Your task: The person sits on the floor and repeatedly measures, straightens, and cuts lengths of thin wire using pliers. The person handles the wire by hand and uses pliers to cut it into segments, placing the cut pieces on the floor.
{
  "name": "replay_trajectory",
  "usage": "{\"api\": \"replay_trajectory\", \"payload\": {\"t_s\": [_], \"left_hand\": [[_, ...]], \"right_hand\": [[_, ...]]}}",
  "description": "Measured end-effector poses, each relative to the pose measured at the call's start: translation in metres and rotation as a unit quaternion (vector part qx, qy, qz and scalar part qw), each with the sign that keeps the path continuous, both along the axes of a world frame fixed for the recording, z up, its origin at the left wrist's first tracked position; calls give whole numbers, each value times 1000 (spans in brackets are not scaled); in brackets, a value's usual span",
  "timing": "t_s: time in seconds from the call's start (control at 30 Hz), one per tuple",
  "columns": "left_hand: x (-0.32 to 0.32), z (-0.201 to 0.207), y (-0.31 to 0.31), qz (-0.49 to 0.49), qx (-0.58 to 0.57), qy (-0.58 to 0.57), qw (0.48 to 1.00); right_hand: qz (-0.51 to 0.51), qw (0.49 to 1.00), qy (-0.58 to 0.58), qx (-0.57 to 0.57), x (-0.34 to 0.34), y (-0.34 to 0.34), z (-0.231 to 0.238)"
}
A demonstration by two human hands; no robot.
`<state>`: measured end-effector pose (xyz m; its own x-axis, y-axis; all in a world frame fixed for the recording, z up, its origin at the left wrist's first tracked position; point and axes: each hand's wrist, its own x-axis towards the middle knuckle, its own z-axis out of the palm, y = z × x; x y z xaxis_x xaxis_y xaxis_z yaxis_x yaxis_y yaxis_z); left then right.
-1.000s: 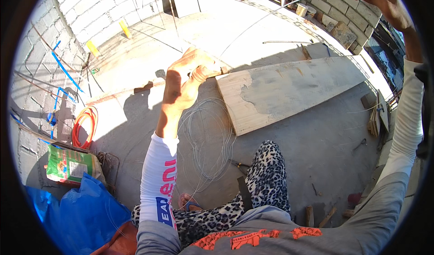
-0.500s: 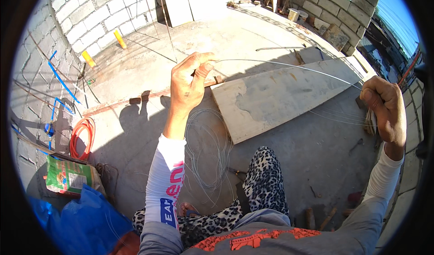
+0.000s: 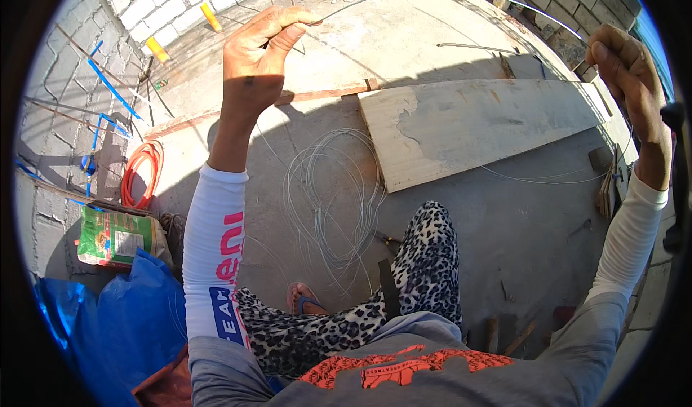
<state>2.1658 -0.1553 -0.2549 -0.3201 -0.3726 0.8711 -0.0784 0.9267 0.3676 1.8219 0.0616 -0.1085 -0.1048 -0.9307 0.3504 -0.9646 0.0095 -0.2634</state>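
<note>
A thin metal wire (image 3: 537, 9) arches between my raised hands above the floor. My left hand (image 3: 256, 61) pinches one end between thumb and fingers. Out at the right, my right hand (image 3: 628, 72) is closed around the other side of the wire. Below, between my arms, a loose coil of the same kind of wire (image 3: 380, 183) lies on the concrete by my foot. A tool that looks like pliers (image 3: 389, 240) rests beside my knee, partly hidden by it.
A stained wooden board (image 3: 490, 118) lies ahead on the concrete floor. To the left are an orange hose coil (image 3: 144, 173), a green-and-white sack (image 3: 119, 237) and blue plastic sheeting (image 3: 137, 306). Thin rods and blue pipe (image 3: 115, 90) stick out by the block wall (image 3: 58, 68).
Both hands have risen and moved farther apart, the left one shifting leftward. The wire between them has gone up and bows more. My view has tilted down somewhat.
</note>
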Motion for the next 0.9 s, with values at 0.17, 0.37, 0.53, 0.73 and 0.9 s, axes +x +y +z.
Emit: {"api": "replay_trajectory", "payload": {"t_s": [0.17,0.37,0.53,0.73,0.9], "left_hand": [[44,-52,-41,-4,144,-41,989],[43,-184,-8,209,341,-135,907],[78,-227,61,154,664,-78,728],[90,-202,133,279,613,-5,739],[70,-193,195,198,727,93,651]], "right_hand": [[120,933,-307,144,23,-32,-8],[177,828,-527,77,62,-70,-43],[241,618,-747,43,96,-112,-45],[308,315,-890,-114,108,-131,-156],[213,321,-910,-153,157,-35,-247]]}}
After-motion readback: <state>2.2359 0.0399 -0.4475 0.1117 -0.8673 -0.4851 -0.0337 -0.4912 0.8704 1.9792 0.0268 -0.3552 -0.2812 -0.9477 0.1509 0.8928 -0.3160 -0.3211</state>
